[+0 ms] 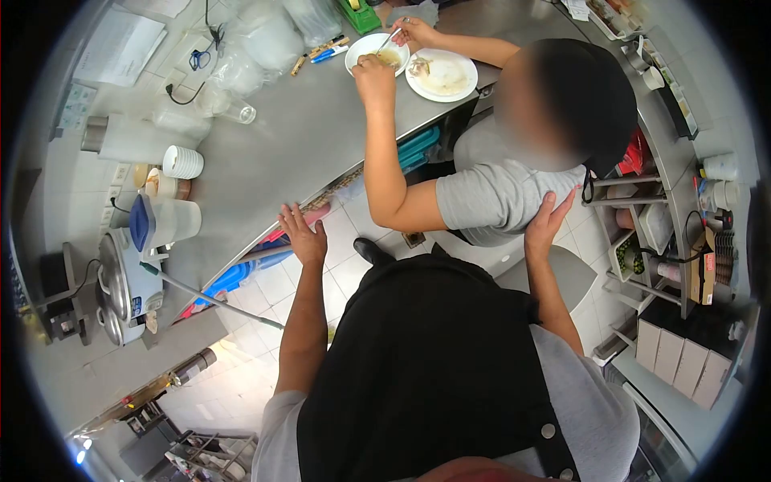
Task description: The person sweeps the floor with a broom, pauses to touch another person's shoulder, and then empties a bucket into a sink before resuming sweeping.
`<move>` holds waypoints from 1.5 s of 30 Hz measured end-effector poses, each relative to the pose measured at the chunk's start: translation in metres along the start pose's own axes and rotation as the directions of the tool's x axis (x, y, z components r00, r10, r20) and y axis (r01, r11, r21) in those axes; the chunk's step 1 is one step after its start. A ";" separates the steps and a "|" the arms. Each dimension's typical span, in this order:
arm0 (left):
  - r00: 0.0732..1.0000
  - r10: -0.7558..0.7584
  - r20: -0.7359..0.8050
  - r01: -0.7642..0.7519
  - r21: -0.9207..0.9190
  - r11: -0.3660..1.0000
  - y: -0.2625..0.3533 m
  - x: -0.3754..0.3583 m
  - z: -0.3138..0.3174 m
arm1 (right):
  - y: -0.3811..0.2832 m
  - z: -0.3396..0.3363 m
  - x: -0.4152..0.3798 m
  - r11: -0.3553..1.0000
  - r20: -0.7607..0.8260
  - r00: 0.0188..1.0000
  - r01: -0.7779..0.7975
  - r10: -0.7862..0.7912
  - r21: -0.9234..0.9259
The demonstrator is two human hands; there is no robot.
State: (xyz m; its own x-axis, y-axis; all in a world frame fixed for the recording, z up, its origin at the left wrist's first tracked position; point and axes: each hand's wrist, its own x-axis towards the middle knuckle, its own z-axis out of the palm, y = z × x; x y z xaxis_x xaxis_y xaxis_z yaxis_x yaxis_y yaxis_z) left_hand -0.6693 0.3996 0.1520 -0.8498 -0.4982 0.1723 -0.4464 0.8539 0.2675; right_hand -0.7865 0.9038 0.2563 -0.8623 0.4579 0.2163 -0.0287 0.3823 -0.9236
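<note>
My left hand (pixel 303 235) is open, fingers spread, beside the front edge of the steel counter (pixel 281 161). It holds nothing. Open as well, my right hand (pixel 549 223) lies against the back of a co-worker's grey shirt (pixel 482 205), near the shoulder. The co-worker, in a black cap (pixel 598 96), sits at the counter ahead of me. One of that person's hands (pixel 376 79) is at the rim of a white bowl (pixel 353 58) with food in it; the other hand (pixel 414 34) holds a spoon. Next to the bowl is a white plate (pixel 462 75) with food remains.
Markers (pixel 328 54), a green tape dispenser (pixel 359 14) and stacked white cups (pixel 183 162) are on the counter. A plastic container (pixel 177 218) with a blue lid and a large cooker (pixel 128 277) stand left. A green-tipped stick (pixel 213 299) juts out low. Shelving (pixel 642 233) lines the right.
</note>
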 end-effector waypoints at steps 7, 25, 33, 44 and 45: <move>0.999 0.053 0.000 -0.053 -0.054 0.997 -0.014 -0.010 -0.008 | 0.015 -0.006 -0.009 0.995 0.010 0.995 0.100 -0.100 -0.024; 0.565 -0.183 0.804 0.355 -0.037 0.934 -0.170 -0.404 0.054 | 0.091 0.000 0.179 0.952 0.095 0.949 0.291 -0.299 0.089; 0.858 0.109 0.503 -0.073 -0.091 0.993 -0.181 -0.366 0.075 | 0.098 0.023 0.228 0.978 0.242 0.969 -0.014 -0.037 0.209; 0.613 -0.454 0.646 0.769 -0.356 0.531 -0.101 -0.299 0.065 | 0.127 0.066 0.238 0.950 0.301 0.949 -0.173 0.091 0.260; 0.628 -0.440 0.641 0.744 -0.330 0.581 -0.102 -0.307 0.069 | 0.130 0.066 0.235 0.949 0.295 0.950 -0.181 0.101 0.257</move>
State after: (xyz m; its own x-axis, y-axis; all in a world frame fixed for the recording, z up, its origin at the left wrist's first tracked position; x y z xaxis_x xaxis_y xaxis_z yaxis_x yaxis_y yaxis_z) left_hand -0.3825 0.4758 0.0063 -0.5171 -0.5926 -0.6176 -0.7990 0.0756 0.5965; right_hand -1.0267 1.0081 0.1659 -0.9712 0.2374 0.0188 -0.0012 0.0740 -0.9973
